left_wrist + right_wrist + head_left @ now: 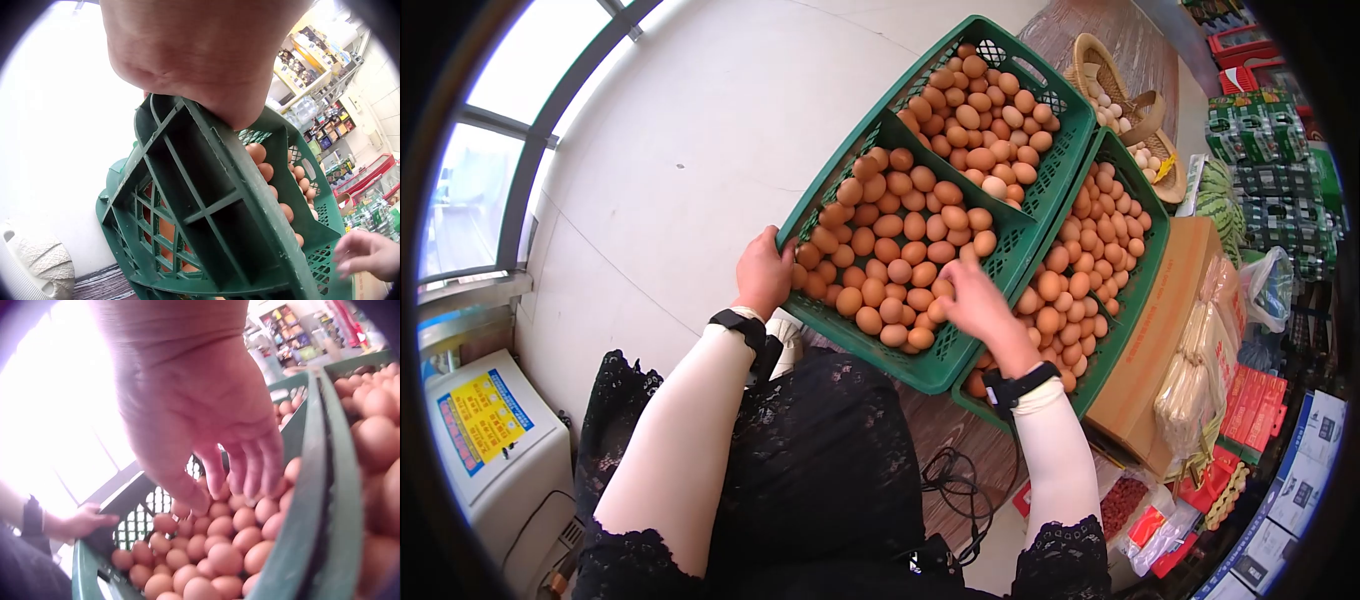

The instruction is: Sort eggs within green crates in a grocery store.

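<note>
A green plastic crate (930, 375) full of brown eggs (887, 250) lies in front of me, split by a divider into two compartments. My left hand (762, 272) grips its rim at the left corner, thumb over the edge; the left wrist view shows the crate's ribbed outer side beneath that hand. Over the nearer compartment hovers my right hand (978, 300), near the right side of the crate. In the right wrist view its fingers (253, 465) hang down apart, tips right at the eggs, with no egg held between them.
A second green crate (1152, 262) of eggs stands against the first on the right. Beyond are a wicker basket (1085, 55) with pale eggs, a cardboard box (1145, 360) and a watermelon (1222, 205). Black cable (955, 490) lies on the floor; a white appliance (510, 480) stands left.
</note>
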